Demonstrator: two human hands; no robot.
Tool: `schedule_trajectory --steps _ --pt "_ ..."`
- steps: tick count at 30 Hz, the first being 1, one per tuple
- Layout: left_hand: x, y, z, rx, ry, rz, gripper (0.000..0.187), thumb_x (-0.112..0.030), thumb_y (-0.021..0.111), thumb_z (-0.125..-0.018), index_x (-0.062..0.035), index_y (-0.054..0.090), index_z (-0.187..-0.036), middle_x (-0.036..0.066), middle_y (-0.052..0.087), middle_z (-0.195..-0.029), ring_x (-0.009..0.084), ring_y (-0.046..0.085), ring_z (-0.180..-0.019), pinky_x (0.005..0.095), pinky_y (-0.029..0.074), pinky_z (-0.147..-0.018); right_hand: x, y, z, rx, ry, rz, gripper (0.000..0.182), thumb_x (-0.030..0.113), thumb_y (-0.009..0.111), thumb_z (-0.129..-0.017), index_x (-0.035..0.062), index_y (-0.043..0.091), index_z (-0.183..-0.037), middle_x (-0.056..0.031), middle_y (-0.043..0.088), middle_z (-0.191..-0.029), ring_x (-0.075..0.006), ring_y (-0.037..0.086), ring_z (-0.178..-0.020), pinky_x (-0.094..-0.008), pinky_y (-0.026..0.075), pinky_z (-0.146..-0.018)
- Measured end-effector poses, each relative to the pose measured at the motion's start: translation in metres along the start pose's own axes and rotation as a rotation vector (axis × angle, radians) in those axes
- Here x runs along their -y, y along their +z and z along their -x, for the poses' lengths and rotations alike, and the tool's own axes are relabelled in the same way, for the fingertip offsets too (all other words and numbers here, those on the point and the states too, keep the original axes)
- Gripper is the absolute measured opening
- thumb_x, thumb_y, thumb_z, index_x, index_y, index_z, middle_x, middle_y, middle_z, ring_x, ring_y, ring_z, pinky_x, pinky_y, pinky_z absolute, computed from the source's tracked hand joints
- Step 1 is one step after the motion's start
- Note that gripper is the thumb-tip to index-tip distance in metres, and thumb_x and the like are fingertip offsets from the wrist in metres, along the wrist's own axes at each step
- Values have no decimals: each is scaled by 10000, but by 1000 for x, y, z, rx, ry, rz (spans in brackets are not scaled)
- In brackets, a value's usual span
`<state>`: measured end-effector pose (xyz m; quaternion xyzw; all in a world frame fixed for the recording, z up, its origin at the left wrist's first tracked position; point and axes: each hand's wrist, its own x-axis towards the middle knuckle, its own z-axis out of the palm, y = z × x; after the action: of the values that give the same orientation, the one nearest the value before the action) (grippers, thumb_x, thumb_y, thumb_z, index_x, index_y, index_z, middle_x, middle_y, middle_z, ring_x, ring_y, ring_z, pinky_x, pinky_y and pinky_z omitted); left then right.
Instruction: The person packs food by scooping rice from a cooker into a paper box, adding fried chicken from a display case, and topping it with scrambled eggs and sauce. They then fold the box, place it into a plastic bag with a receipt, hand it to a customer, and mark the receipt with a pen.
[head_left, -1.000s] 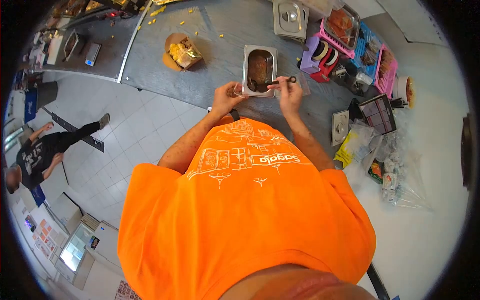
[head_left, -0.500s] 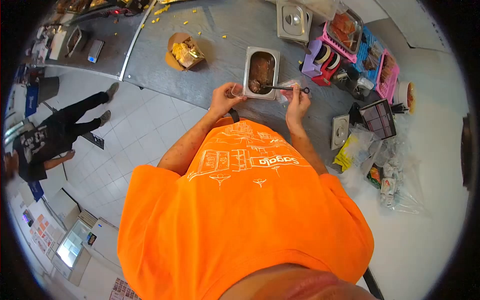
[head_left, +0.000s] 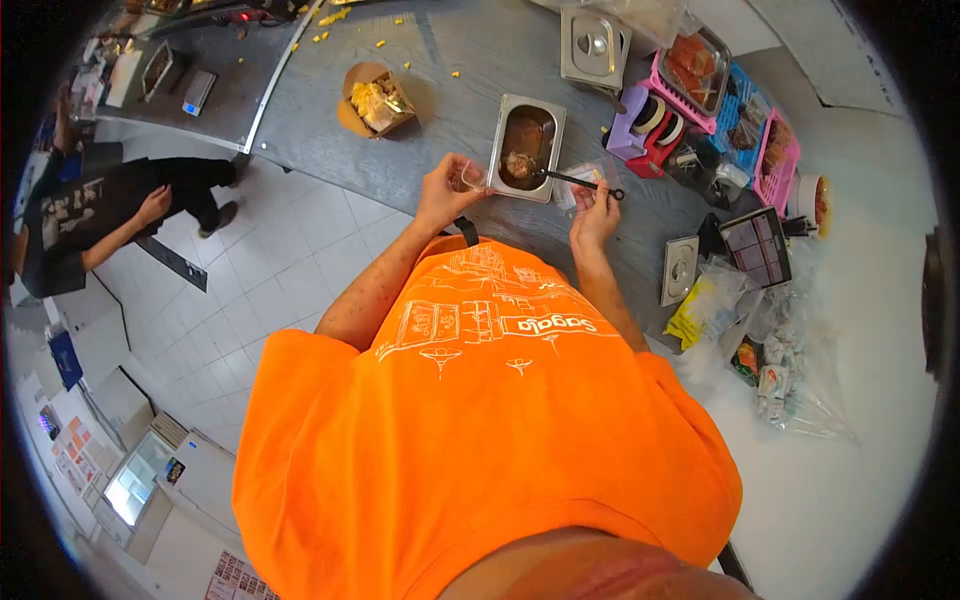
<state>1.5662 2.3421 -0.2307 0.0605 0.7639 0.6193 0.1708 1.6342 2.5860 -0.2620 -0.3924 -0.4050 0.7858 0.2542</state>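
A metal food pan with brown sauce in it stands on the counter in front of me. The bowl end of a black-handled ladle rests in the sauce, with brown chunks showing there. My right hand is closed around the handle, to the right of the pan. A clear plastic container lies beside and partly behind those fingers. At the pan's left near corner, my left hand holds a small clear plastic cup close to the rim.
An opened cardboard food box with yellow food stands left of the pan. Behind are a metal lid, a tape dispenser and a pink basket. Plastic bags lie at right. Another person is at the left.
The ladle's bowl has lifted slightly in the pan, with chunks now showing in it. My hands have barely moved. The other person has shifted and bent an arm.
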Motion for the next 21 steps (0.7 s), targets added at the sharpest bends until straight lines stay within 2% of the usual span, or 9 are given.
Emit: schedule_trajectory --steps 4,6,7,9,14,16,21 --pt "2 -2 -3 23 -46 30 434 -158 833 -680 -28 576 -1005 56 655 -940 105 600 -838 269 498 -751 5 9 6 59 -48 74 229 215 531 -952 -12 552 -929 -113 636 -762 -198 658 -659 -312 550 -654" --pt "1 -3 -1 53 -66 -2 434 -158 833 -680 -26 586 -1011 55 655 -944 105 600 -840 268 498 -754 14 18 21 266 -220 322 194 175 529 -956 -15 554 -933 -91 625 -796 -188 650 -664 -305 539 -659" --pt "1 -4 1 85 -86 -32 434 -157 832 -679 -23 595 -1018 53 655 -947 106 600 -841 267 498 -758 18 26 29 267 -220 323 194 175 529 -956 -15 554 -933 -91 625 -796 -188 650 -664 -305 539 -659" --pt "1 -3 4 95 -95 -28 434 -159 831 -681 -22 604 -1025 51 657 -947 103 599 -840 265 497 -757 26 41 45 420 -472 453 198 142 515 -960 -33 585 -898 -93 641 -752 -173 667 -670 -259 503 -606" --pt "5 1 8 112 -68 -60 435 -161 824 -688 -19 617 -1043 47 664 -945 93 590 -837 256 493 -755 26 51 62 501 -595 595 147 86 542 -936 -42 602 -897 -102 653 -729 -178 681 -681 -268 495 -588" --pt "2 4 10 94 -80 109 440 -75 819 -675 -1 610 -1054 42 667 -919 75 597 -810 238 502 -736 26 52 63 499 -672 704 135 70 550 -926 -42 610 -881 -107 662 -724 -185 684 -668 -275 497 -582" --pt "3 3 9 118 -79 33 444 -37 804 -680 9 607 -1075 46 667 -940 80 603 -842 239 502 -759 27 56 67 502 -690 700 132 80 565 -918 -34 618 -880 -104 671 -710 -192 686 -662 -285 500 -578"
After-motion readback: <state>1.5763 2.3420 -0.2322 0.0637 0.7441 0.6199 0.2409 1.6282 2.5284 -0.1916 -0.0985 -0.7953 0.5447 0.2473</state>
